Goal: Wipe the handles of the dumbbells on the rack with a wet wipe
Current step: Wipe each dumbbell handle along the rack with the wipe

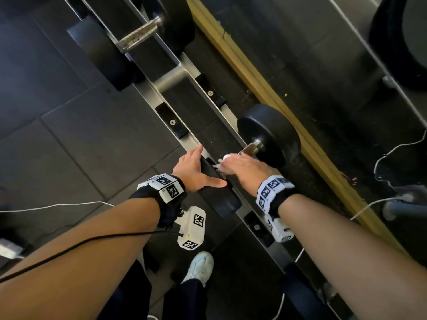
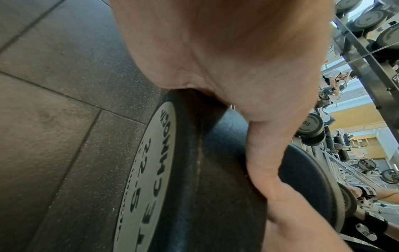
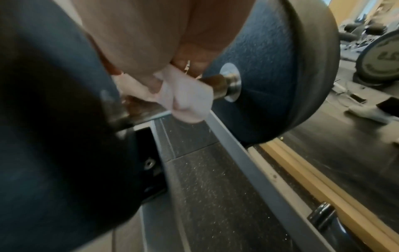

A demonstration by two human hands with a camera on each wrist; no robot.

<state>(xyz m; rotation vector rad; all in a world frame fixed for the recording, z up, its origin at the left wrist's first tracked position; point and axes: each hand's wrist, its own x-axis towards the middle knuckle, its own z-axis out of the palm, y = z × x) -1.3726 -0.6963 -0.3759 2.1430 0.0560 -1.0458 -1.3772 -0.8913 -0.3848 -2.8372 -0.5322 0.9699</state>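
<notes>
Head view: right hand [image 1: 245, 167] grips wipe [image 1: 223, 159] around handle [image 1: 250, 148], which runs on toward the far weight [image 1: 269, 135]; left hand [image 1: 196, 170], fingers straight, steadies the near weight [image 1: 219, 195].

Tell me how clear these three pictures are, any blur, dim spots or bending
Head view: dim, fairly sharp, rack rails bowed by the wide lens. Left wrist view: the left hand looms soft, the weight plate stretched but readable. Right wrist view: smeared; the wet wipe and the right hand look blurred, the near plate dark.
</notes>
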